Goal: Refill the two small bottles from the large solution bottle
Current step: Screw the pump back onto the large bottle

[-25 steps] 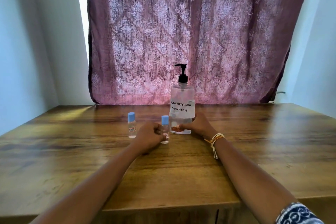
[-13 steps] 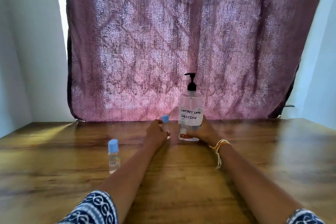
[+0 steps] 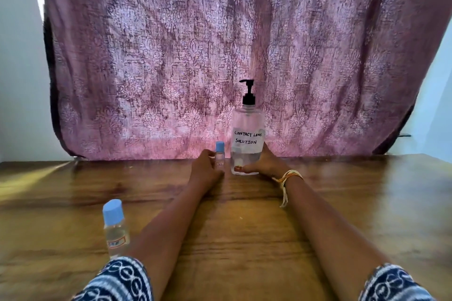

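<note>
Far across the glossy, grain-streaked wooden table (image 3: 342,203), the left hand (image 3: 205,171) curls around a small clear bottle (image 3: 220,157) with a rounded pale-blue cap, standing upright just beside the large solution bottle (image 3: 248,139). That tall transparent cylinder carries a black pump and a handwritten white label; the right hand (image 3: 265,162) wraps its base, thumb across the front. A second small bottle (image 3: 116,230), likewise blue-capped, stands well apart near the patterned left sleeve (image 3: 117,281). Behind hangs a coarse-woven mauve curtain (image 3: 171,56).

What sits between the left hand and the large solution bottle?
In the head view, a small blue-capped bottle stands between the left hand and the large solution bottle. The hand's fingers curl round it.
</note>
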